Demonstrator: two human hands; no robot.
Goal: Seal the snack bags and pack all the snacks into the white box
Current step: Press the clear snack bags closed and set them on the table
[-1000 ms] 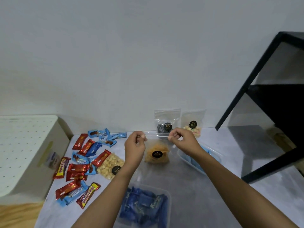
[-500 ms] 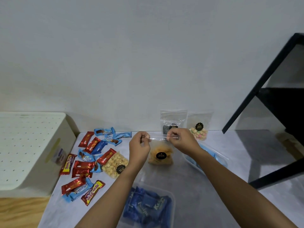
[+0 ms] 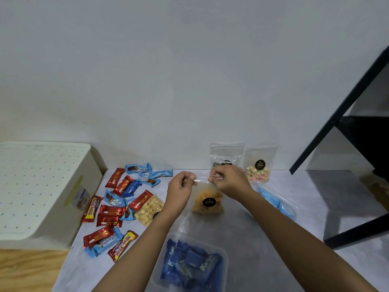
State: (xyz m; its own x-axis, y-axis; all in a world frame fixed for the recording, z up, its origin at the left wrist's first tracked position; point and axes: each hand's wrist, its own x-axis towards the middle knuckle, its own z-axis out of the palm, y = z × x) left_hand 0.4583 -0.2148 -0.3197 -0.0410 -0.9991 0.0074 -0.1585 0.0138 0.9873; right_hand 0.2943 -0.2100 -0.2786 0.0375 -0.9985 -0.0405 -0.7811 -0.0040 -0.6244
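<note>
A clear zip bag of orange chips (image 3: pixel 207 202) with a black round label stands on the grey table. My left hand (image 3: pixel 181 187) pinches the left end of its top strip and my right hand (image 3: pixel 228 181) pinches the right end. Behind it two clear bags lean on the wall: one with dark snacks (image 3: pixel 226 154), partly hidden by my right hand, and one with pastel puffs (image 3: pixel 259 165). A bag of pale round crackers (image 3: pixel 148 208) lies to the left. The white perforated box (image 3: pixel 40 192) stands closed at the far left.
Several red and blue wrapped candy bars (image 3: pixel 117 207) lie scattered left of my arms. A clear tub of blue packets (image 3: pixel 189 262) sits near the front edge. Its clear lid with a blue packet (image 3: pixel 277 203) lies to the right. A black shelf frame (image 3: pixel 347 148) stands at right.
My hands have come closer together along the top strip of the chip bag. The view has shifted slightly, bringing more of the white box in.
</note>
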